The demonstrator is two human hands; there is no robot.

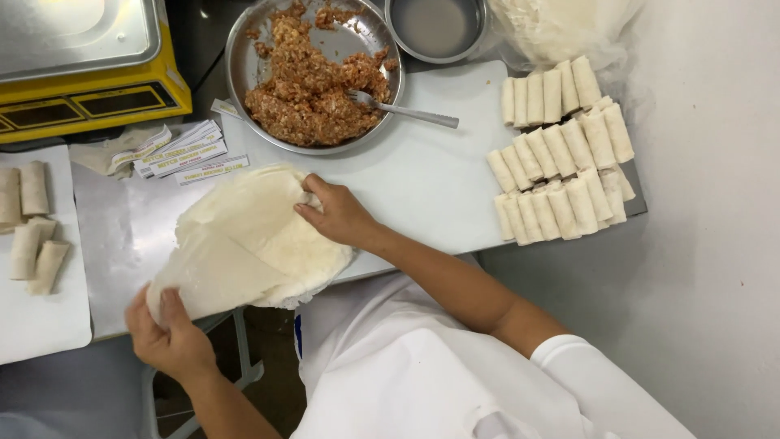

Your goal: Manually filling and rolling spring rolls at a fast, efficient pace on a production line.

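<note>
A stack of thin, pale round wrappers [252,232] lies at the near edge of the metal table [122,244]. My left hand [171,333] grips the near corner of the top sheet, which is lifted and partly folded back from the stack. My right hand [337,213] pinches the far right edge of the wrappers, next to the white cutting board [431,175]. Beyond them stands a metal bowl [244,49] of reddish minced filling [313,81] with a fork [406,110] resting in it.
Several finished rolls [561,154] are stacked in rows on the board's right end. A small metal bowl of liquid [435,28] and a plastic bag of wrappers [561,24] sit behind. A yellow scale [81,73], paper label strips [183,150] and a few rolls [32,219] lie at left.
</note>
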